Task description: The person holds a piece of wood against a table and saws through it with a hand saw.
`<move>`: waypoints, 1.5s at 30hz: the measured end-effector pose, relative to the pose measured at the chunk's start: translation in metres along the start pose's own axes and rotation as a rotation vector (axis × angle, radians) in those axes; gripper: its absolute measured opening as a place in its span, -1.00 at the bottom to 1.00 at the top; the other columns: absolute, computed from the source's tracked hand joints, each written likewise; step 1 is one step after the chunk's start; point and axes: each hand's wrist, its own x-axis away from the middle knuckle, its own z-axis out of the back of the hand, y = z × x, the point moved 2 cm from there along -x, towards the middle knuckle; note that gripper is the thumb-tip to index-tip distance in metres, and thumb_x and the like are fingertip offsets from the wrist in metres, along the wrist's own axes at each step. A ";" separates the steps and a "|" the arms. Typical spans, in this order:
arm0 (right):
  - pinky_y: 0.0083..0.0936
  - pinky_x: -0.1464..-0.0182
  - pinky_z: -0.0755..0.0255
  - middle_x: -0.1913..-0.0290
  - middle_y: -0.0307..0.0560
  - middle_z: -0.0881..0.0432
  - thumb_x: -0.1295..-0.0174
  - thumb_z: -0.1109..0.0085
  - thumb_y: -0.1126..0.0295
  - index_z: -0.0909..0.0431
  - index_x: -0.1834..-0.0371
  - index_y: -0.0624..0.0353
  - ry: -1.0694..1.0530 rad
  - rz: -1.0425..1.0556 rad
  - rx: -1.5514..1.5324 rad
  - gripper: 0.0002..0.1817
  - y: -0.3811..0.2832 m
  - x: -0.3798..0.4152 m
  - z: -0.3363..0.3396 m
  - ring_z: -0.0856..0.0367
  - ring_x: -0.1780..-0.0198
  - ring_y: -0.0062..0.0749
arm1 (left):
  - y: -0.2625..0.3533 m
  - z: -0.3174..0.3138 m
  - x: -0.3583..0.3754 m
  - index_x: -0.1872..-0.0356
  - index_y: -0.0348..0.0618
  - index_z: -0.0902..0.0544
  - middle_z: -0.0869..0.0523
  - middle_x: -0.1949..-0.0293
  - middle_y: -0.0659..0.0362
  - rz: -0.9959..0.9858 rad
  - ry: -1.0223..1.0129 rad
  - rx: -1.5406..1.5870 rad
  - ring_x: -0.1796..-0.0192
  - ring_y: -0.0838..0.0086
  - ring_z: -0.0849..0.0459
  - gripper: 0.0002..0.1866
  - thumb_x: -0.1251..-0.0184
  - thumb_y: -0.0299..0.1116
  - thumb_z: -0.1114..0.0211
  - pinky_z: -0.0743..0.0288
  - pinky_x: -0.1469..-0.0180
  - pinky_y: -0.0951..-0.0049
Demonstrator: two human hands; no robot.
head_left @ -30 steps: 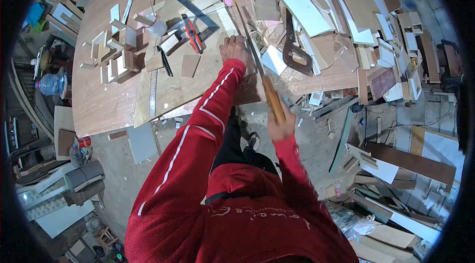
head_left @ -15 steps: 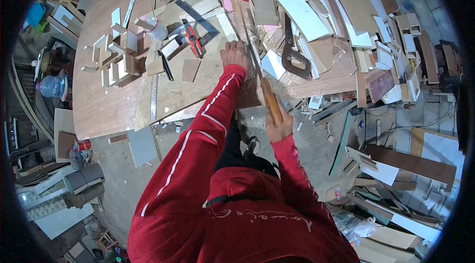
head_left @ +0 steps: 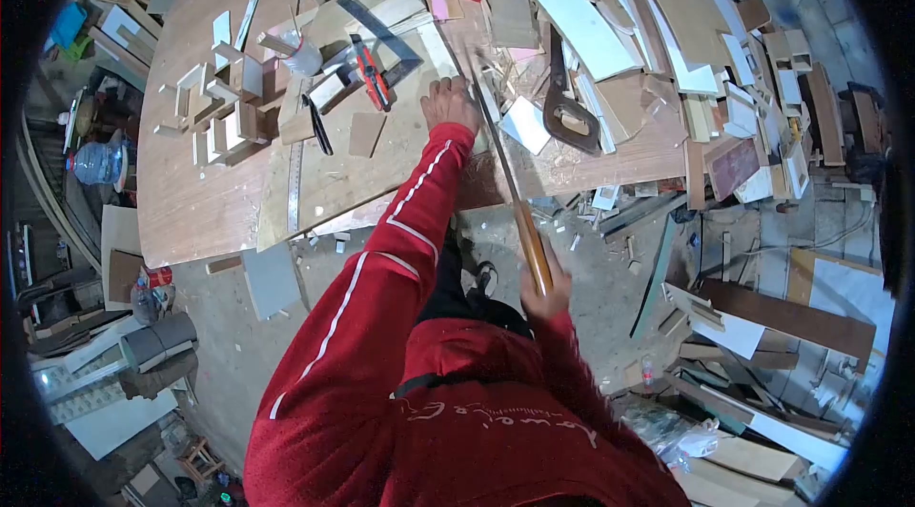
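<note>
saw is held in r. hand, grip closed round the wooden handle, just off the near edge of the surface; blade is angled up over it, right beside l. hand. l. hand is laid back up, fingers bent, nr rt. edge of board; whether anything's held under it can't be told. red tool & metal square are seen to its l., 2nd saw to rt.

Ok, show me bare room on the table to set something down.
On the table, the near left corner, bordered by wooden frames and the ruler, is nearly bare. So is the front of the board, from ruler to left sleeve. The right side is crowded: planks, scraps and a dark saw.
</note>
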 end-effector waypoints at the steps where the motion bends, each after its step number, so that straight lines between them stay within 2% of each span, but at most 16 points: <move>1: -0.46 0.21 -0.55 0.18 0.10 -0.69 -0.12 -0.08 0.56 -0.44 -0.26 0.24 -0.008 0.001 0.001 -0.46 0.000 0.017 0.004 -0.71 0.27 -0.30 | 0.000 0.003 0.000 0.19 -0.07 -0.66 -0.66 0.16 0.12 0.008 0.000 -0.002 -0.05 0.22 -0.53 -0.72 0.00 -0.41 -0.19 -0.34 0.01 0.14; 4: -0.42 0.13 -0.57 0.10 0.09 -0.69 -0.12 -0.09 0.54 -0.46 -0.24 0.25 0.046 -0.085 0.065 -0.48 0.000 0.026 0.006 -0.73 0.15 -0.20 | 0.002 0.002 0.001 0.18 -0.06 -0.66 -0.66 0.14 0.12 0.017 -0.083 -0.006 -0.06 0.23 -0.53 -0.72 -0.02 -0.42 -0.17 -0.34 0.01 0.13; 6: -0.48 0.40 -0.51 0.26 0.18 -0.68 -0.10 -0.11 0.51 -0.40 -0.31 0.14 0.070 0.042 -0.003 -0.40 0.000 -0.025 -0.012 -0.71 0.45 -0.20 | -0.001 0.002 0.001 0.19 -0.05 -0.65 -0.66 0.17 0.12 -0.035 -0.032 -0.002 -0.03 0.22 -0.54 -0.74 -0.04 -0.42 -0.16 -0.34 0.02 0.14; 9: -0.46 0.38 -0.53 0.25 0.24 -0.67 -0.09 -0.11 0.52 -0.39 -0.31 0.16 0.031 0.003 -0.079 -0.40 -0.005 -0.075 -0.032 -0.72 0.41 -0.12 | 0.003 0.007 0.001 0.21 -0.05 -0.65 -0.66 0.18 0.12 -0.007 -0.034 -0.047 -0.02 0.22 -0.54 -0.76 -0.05 -0.42 -0.15 -0.34 0.04 0.14; 15: -0.46 0.10 -0.55 0.07 0.17 -0.68 -0.20 -0.06 0.56 -0.41 -0.27 0.32 0.026 0.043 0.165 -0.50 0.027 0.042 0.006 -0.71 0.14 -0.31 | 0.001 0.002 0.000 0.25 -0.08 -0.64 -0.66 0.19 0.11 0.005 -0.017 -0.026 -0.01 0.21 -0.55 -0.79 -0.07 -0.43 -0.14 -0.37 0.05 0.13; 18: -0.40 0.40 -0.54 0.28 0.20 -0.68 -0.10 -0.12 0.49 -0.40 -0.32 0.15 0.083 0.067 -0.084 -0.40 0.013 0.006 -0.001 -0.69 0.48 -0.22 | 0.003 0.002 -0.004 0.26 -0.10 -0.64 -0.67 0.19 0.09 -0.032 0.026 -0.018 -0.01 0.20 -0.56 -0.80 -0.08 -0.43 -0.14 -0.37 0.05 0.13; 21: -0.38 0.43 -0.48 0.32 0.23 -0.65 -0.12 -0.11 0.50 -0.38 -0.33 0.15 0.020 0.028 0.031 -0.40 0.008 -0.050 -0.030 -0.66 0.52 -0.22 | -0.002 0.006 0.000 0.22 -0.10 -0.64 -0.67 0.16 0.09 -0.017 -0.016 -0.036 -0.03 0.20 -0.55 -0.77 -0.09 -0.44 -0.13 -0.37 0.03 0.12; 27: -0.39 0.37 -0.54 0.23 0.25 -0.67 -0.14 -0.07 0.53 -0.41 -0.31 0.15 0.084 0.124 -0.020 -0.43 0.013 0.017 0.003 -0.72 0.41 -0.12 | 0.000 -0.001 -0.001 0.16 -0.04 -0.65 -0.66 0.18 0.13 0.004 -0.022 -0.025 -0.03 0.25 -0.55 -0.73 -0.08 -0.45 -0.13 -0.34 0.03 0.14; 29: -0.50 -0.03 -0.50 0.02 0.19 -0.65 -0.15 0.02 0.55 -0.41 -0.27 0.30 0.010 -0.092 -0.120 -0.47 0.002 0.022 0.008 -0.69 0.00 -0.25 | 0.000 -0.003 0.001 0.17 -0.02 -0.65 -0.66 0.18 0.16 -0.010 -0.015 -0.015 -0.02 0.26 -0.55 -0.73 -0.08 -0.45 -0.13 -0.35 0.04 0.15; 30: -0.43 0.39 -0.53 0.35 0.20 -0.67 -0.11 -0.10 0.52 -0.42 -0.29 0.17 0.046 0.058 -0.080 -0.43 0.011 0.002 0.000 -0.70 0.43 -0.10 | 0.000 -0.002 -0.001 0.18 -0.02 -0.66 -0.66 0.20 0.16 -0.037 0.000 -0.020 -0.01 0.26 -0.56 -0.74 -0.09 -0.45 -0.12 -0.35 0.05 0.15; 35: -0.38 0.41 -0.50 0.45 0.26 -0.58 -0.09 -0.12 0.51 -0.38 -0.31 0.21 0.014 -0.024 -0.024 -0.40 -0.007 -0.066 -0.028 -0.68 0.49 -0.15 | 0.002 0.002 -0.003 0.20 -0.02 -0.66 -0.66 0.21 0.15 -0.037 -0.006 -0.048 0.01 0.26 -0.57 -0.75 -0.09 -0.44 -0.12 -0.35 0.06 0.15; 36: -0.44 0.19 -0.53 0.12 0.25 -0.66 -0.16 -0.07 0.50 -0.41 -0.26 0.31 -0.020 -0.077 -0.116 -0.48 -0.002 -0.041 -0.017 -0.71 0.24 -0.21 | 0.002 -0.001 -0.001 0.20 -0.03 -0.66 -0.66 0.21 0.15 -0.021 -0.011 -0.055 0.01 0.25 -0.57 -0.75 -0.08 -0.44 -0.14 -0.35 0.05 0.15; 39: -0.44 0.16 -0.53 0.06 0.22 -0.66 -0.16 -0.06 0.49 -0.41 -0.27 0.29 0.049 0.102 -0.035 -0.47 0.022 0.017 0.001 -0.73 0.18 -0.19 | 0.001 0.001 -0.006 0.20 -0.04 -0.66 -0.66 0.19 0.15 -0.001 -0.023 -0.043 0.00 0.25 -0.57 -0.75 -0.07 -0.43 -0.16 -0.35 0.04 0.15; 41: -0.42 0.12 -0.54 0.01 0.22 -0.65 -0.15 -0.05 0.48 -0.41 -0.28 0.28 -0.061 -0.168 -0.107 -0.46 0.004 0.024 0.013 -0.73 0.10 -0.17 | 0.003 0.002 0.003 0.20 -0.05 -0.65 -0.66 0.17 0.14 -0.013 -0.065 -0.022 -0.01 0.25 -0.56 -0.75 -0.06 -0.43 -0.16 -0.35 0.04 0.15; 42: -0.42 0.12 -0.53 0.04 0.21 -0.65 -0.14 -0.05 0.51 -0.41 -0.28 0.28 0.032 0.067 -0.074 -0.46 0.025 0.012 -0.001 -0.73 0.13 -0.20 | 0.004 0.004 0.001 0.20 -0.06 -0.65 -0.65 0.17 0.14 -0.033 -0.055 -0.032 -0.02 0.25 -0.56 -0.75 -0.06 -0.43 -0.16 -0.35 0.05 0.15; 45: -0.41 0.13 -0.53 0.06 0.23 -0.65 -0.12 -0.05 0.54 -0.40 -0.27 0.31 0.013 0.048 -0.049 -0.45 -0.005 -0.056 -0.024 -0.72 0.16 -0.22 | -0.001 0.002 0.002 0.19 -0.07 -0.63 -0.65 0.16 0.12 -0.050 -0.047 -0.058 -0.04 0.23 -0.54 -0.76 -0.07 -0.43 -0.15 -0.34 0.06 0.15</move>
